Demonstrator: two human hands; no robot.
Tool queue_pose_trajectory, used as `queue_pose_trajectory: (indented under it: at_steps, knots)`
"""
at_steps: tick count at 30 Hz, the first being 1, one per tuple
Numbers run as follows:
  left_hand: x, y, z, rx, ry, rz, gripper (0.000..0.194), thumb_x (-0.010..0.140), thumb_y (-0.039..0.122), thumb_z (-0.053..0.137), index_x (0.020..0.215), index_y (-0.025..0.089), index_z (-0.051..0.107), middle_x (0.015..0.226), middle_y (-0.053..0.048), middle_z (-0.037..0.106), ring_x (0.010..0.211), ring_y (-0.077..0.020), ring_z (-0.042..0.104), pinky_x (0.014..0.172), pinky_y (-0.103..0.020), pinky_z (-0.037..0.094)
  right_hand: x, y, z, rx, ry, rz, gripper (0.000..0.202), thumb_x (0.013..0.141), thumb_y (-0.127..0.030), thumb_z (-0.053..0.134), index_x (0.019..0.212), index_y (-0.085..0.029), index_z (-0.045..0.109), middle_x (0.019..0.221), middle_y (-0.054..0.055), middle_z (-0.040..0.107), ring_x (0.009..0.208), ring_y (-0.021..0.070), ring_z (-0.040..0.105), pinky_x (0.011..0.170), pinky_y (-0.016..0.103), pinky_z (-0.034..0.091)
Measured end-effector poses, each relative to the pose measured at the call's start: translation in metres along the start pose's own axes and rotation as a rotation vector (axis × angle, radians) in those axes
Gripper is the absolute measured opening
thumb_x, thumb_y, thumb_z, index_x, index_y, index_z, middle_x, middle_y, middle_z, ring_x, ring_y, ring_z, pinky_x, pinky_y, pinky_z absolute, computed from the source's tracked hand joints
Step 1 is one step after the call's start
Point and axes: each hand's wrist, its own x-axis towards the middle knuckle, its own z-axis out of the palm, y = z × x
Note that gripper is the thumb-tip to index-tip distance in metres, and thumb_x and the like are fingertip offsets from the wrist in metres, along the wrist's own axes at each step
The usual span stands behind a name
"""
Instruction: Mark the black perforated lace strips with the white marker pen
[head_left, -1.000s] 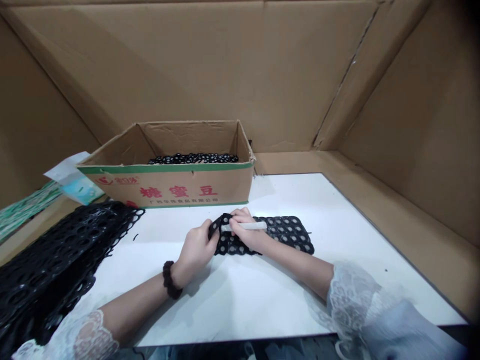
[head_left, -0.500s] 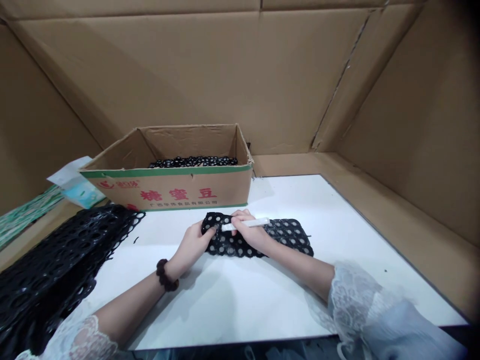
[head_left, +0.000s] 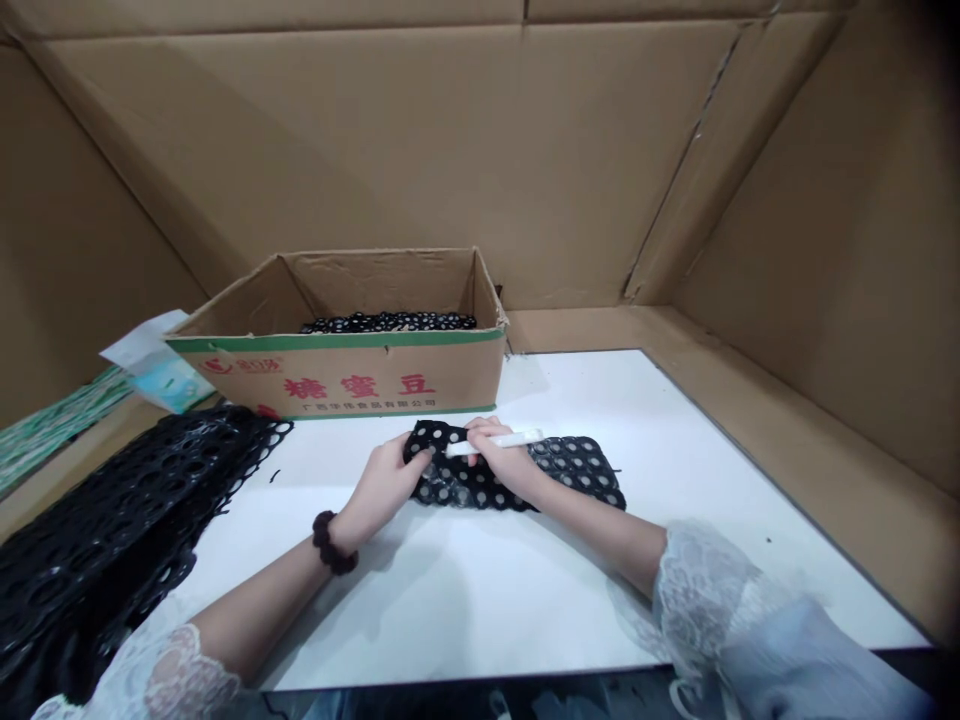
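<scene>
A black sheet with rows of pale round dots lies on the white tabletop, its left end slightly raised. My left hand is closed on that left end, thumb on top and fingers hidden behind. My right hand grips a white pen-like stick, held slanting like a pen. The stick's left end rests at or just over the sheet near my left thumb; whether it touches I cannot tell. Part of the sheet is hidden under my right hand and forearm.
An open cardboard box with black dotted pieces inside stands behind my hands. Black perforated sheets are heaped at the left. A white-and-blue packet leans beside the box. Cardboard walls surround the white table.
My right hand and the white stick have shifted very slightly right and up. My left hand keeps its hold on the sheet's end.
</scene>
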Motion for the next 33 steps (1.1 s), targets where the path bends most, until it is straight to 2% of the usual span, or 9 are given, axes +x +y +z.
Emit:
queue_pose_trajectory:
  at_steps: [6,13,23,26,30,33]
  knots:
    - [0.008,-0.012,-0.003,-0.114,-0.074,-0.111,0.022,0.070,0.037,0.049,0.067,0.015,0.053,0.062,0.000,0.057,0.059,-0.0156,0.048,0.053,-0.023,0.034,0.001,-0.002,0.000,0.005,-0.010,0.029,0.037,0.077,-0.014,0.040,0.042,-0.019,0.050,0.082,0.002,0.057,0.094,0.0187,0.042,0.090,0.035,0.030]
    - [0.007,-0.012,-0.004,-0.062,-0.068,-0.077,0.028,0.072,0.042,0.048,0.067,0.015,0.053,0.067,-0.001,0.058,0.063,-0.0164,0.049,0.055,-0.023,0.036,0.001,-0.004,0.002,0.027,0.006,0.062,0.038,0.079,-0.016,0.041,0.042,-0.019,0.051,0.086,0.002,0.058,0.095,0.0190,0.042,0.091,0.036,0.029]
    - [0.008,-0.015,-0.002,-0.146,-0.116,-0.119,0.027,0.075,0.040,0.046,0.077,0.014,0.055,0.074,-0.003,0.061,0.068,-0.0183,0.052,0.058,-0.025,0.037,0.002,-0.002,0.001,0.046,0.005,0.065,0.038,0.079,-0.016,0.040,0.043,-0.019,0.052,0.084,0.001,0.058,0.095,0.0176,0.042,0.091,0.032,0.028]
    - [0.004,-0.008,0.000,-0.060,-0.076,-0.051,0.024,0.078,0.037,0.042,0.076,0.016,0.053,0.075,-0.002,0.060,0.069,-0.0169,0.051,0.061,-0.025,0.037,0.001,-0.005,0.002,0.009,-0.002,0.079,0.039,0.080,-0.018,0.040,0.044,-0.019,0.052,0.087,0.001,0.057,0.096,0.0175,0.041,0.091,0.032,0.028]
    - [-0.011,0.001,0.008,0.266,0.039,0.098,0.015,0.079,0.027,0.038,0.070,0.018,0.046,0.063,0.000,0.052,0.059,-0.0153,0.046,0.056,-0.024,0.032,-0.002,-0.007,0.007,-0.111,0.004,0.020,0.040,0.083,-0.024,0.039,0.045,-0.019,0.050,0.091,0.001,0.056,0.093,0.0181,0.041,0.088,0.036,0.028]
    - [-0.017,0.003,0.010,0.449,0.039,0.173,0.009,0.076,0.023,0.039,0.068,0.020,0.042,0.061,-0.001,0.049,0.056,-0.0159,0.044,0.053,-0.025,0.029,-0.003,-0.005,0.009,-0.169,0.012,-0.037,0.039,0.083,-0.026,0.041,0.046,-0.019,0.050,0.088,0.002,0.056,0.092,0.0191,0.040,0.086,0.038,0.028]
